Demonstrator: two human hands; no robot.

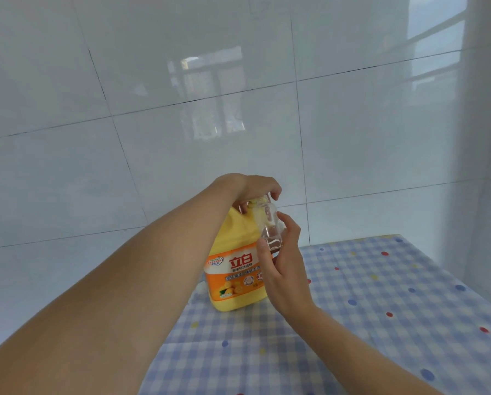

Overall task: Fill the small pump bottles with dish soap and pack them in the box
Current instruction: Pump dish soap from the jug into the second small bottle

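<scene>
The small clear bottle [270, 223], held up at the jug's spout, looks light, rigid, slick and nearly empty. Your right hand [281, 269] grips its lower body, thumb opposite fingers, which is a sound hold. Your left hand [255, 191] curls over the pump top of the yellow soap jug [233, 269], likely heavy, standing steady on the checked tablecloth [381, 309].

Glossy wall tiles [210, 81]; clear small bottle [270, 223]; checked tablecloth [352, 323], matt.
</scene>
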